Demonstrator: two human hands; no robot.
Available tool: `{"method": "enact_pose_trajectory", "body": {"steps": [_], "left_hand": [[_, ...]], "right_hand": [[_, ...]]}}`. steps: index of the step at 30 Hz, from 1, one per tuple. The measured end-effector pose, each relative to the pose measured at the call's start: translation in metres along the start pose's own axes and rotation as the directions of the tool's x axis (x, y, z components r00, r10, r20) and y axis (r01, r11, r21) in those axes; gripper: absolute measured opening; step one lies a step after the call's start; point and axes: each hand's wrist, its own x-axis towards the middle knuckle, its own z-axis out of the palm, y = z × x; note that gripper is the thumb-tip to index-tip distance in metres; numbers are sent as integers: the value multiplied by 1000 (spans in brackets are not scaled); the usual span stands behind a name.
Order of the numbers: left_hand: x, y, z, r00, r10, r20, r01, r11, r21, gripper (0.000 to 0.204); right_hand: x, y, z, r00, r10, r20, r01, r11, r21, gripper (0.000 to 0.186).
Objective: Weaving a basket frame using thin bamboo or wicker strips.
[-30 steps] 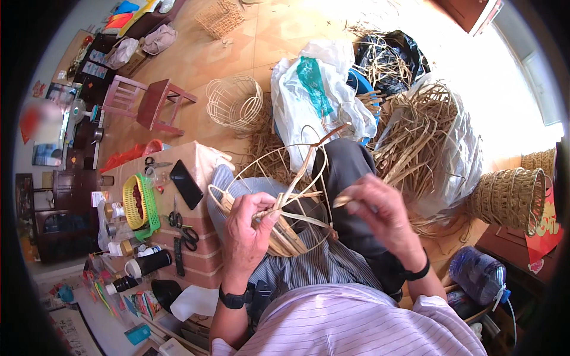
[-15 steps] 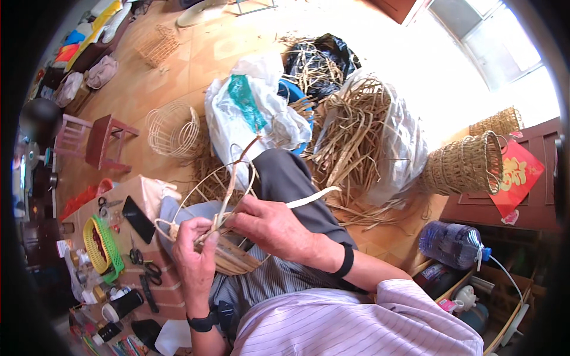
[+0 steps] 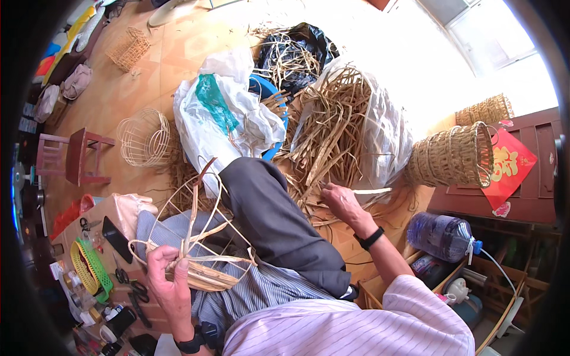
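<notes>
You are holding the part-woven basket (image 3: 205, 277) on your lap, near and left of centre, where your legs are probably taking its weight. Your left hand (image 3: 169, 270) is gripping it, the fingers closing around the base of the upright strips, probably stopping the loose spokes from shifting. Your right hand (image 3: 344, 204) is resting well apart, to the right of your knee; its fingers are curling together, and a pale strip (image 3: 373, 191) is sticking out rightward beside the knuckles, so they appear to be holding it, though the exact pinch is hidden. The brown dried strips (image 3: 338, 127) are lying just beyond that hand, spilling from a clear plastic bag (image 3: 386, 136), so they are sitting within easy reach. On the left, the bench (image 3: 108, 256) is carrying the black scissors (image 3: 139, 291) close beside your left hand, seemingly handy but leaving your lap free for the basket.
</notes>
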Motion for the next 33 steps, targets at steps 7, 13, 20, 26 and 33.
{"method": "enact_pose_trajectory", "body": {"steps": [7, 13, 20, 26, 33], "left_hand": [[-1, 6, -4, 997, -68, 28, 67, 997, 36, 31], [-3, 7, -2, 997, -82, -8, 83, 995, 54, 32], [-1, 0, -7, 998, -52, 20, 50, 996, 74, 31], [-2, 2, -8, 997, -67, 29, 65, 996, 63, 31], [1, 5, -3, 997, -68, 33, 66, 997, 44, 30]], "right_hand": [[7, 91, 118, 945, 278, 170, -291, 955, 55, 11], [27, 117, 157, 912, 358, 200, -405, 865, 295, 48], [30, 89, 170, 850, 524, -62, -463, 797, 387, 50], [7, 42, 155, 900, 388, -198, -281, 865, 416, 17], [-42, 26, 181, 744, 668, 13, -334, 356, 873, 29]]}}
